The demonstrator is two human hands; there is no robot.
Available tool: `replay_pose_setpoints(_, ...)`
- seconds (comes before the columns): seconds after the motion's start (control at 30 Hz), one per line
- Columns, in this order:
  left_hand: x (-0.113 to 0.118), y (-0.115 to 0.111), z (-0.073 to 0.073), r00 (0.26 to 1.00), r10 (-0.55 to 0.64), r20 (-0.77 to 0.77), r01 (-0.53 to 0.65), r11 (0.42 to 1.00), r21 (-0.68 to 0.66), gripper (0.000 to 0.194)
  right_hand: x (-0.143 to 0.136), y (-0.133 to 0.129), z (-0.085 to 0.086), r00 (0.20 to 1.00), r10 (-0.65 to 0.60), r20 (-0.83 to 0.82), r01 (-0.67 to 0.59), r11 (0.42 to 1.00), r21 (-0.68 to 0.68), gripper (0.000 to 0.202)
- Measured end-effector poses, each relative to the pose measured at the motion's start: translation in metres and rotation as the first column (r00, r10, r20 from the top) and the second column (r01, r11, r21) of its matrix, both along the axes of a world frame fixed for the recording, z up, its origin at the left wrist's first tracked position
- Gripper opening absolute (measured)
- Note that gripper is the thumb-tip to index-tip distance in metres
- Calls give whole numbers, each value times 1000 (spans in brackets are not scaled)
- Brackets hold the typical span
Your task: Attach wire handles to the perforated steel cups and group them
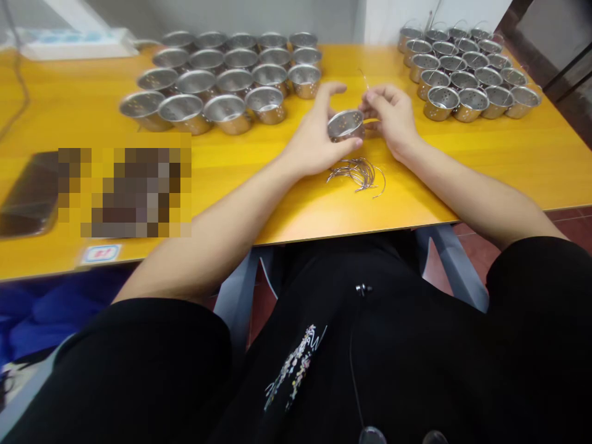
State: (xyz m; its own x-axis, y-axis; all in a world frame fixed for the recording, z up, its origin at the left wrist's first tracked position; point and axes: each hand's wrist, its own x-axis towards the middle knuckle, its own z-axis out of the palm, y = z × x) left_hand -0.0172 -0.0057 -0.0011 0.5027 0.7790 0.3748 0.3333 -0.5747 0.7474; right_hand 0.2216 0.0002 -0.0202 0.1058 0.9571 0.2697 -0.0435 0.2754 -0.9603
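Observation:
A small perforated metal cup (pixel 346 126) is in my left hand (pixel 319 132), whose thumb lies along its near side while the index finger arches above it. My right hand (pixel 391 117) is at the cup's right side, thumb and index finger pinched on a thin wire (pixel 364 79) that sticks up past the fingertips. Just below the cup, a loose pile of curved metal wires (pixel 358 174) lies on the yellow table (pixel 296 216).
Rows of metal cups (pixel 226 114) stand at the back left. More cups with thin wire handles (pixel 470 103) stand at the back right. A dark phone-like object (pixel 32 194) and a pixelated patch are at the left, with a white power strip (pixel 81 44) behind.

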Motion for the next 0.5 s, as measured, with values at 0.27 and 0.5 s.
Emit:
replay_pose_setpoints(0.27, -6, 17, -7, 997, -39, 73, 38, 999, 7, 111, -5, 0, 1, 997, -1, -80, 1, 1000, -1, 20)
replay_pose_setpoints(0.5, -9, 53, -32, 994, 4, 106, -6, 1000, 20, 117, -3, 2, 0, 1000, -24, -17, 24, 999, 24, 19)
